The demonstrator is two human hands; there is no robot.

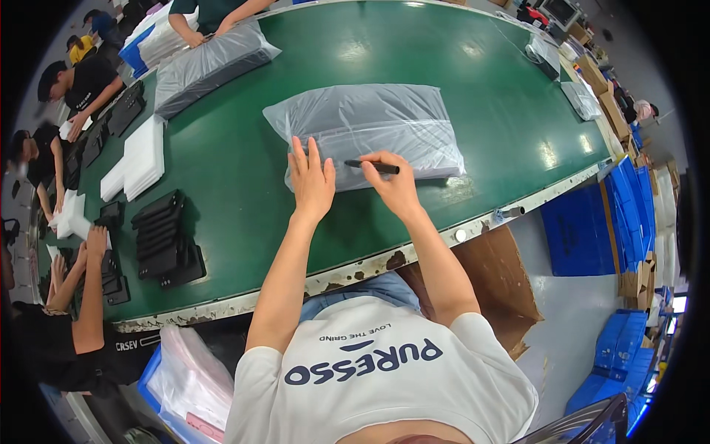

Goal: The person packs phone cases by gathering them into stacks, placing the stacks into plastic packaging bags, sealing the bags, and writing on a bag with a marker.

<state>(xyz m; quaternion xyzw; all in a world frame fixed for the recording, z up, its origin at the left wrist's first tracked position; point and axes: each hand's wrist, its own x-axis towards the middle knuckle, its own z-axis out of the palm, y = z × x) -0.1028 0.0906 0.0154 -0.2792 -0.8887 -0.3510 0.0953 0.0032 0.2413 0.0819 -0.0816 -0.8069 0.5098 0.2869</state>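
A filled clear plastic bag (377,122) with dark contents lies on the green table (473,81) in front of me. My left hand (310,179) rests flat, fingers spread, on the bag's near left edge. My right hand (396,185) grips a black marker pen (372,166), held sideways with its tip touching the bag's near side.
Stacks of black flat parts (164,237) and white foam sheets (140,157) lie to my left. Another filled bag (211,65) sits far left under another person's hands. Other people work along the left edge. Blue crates (592,226) and cardboard (492,277) stand at my right.
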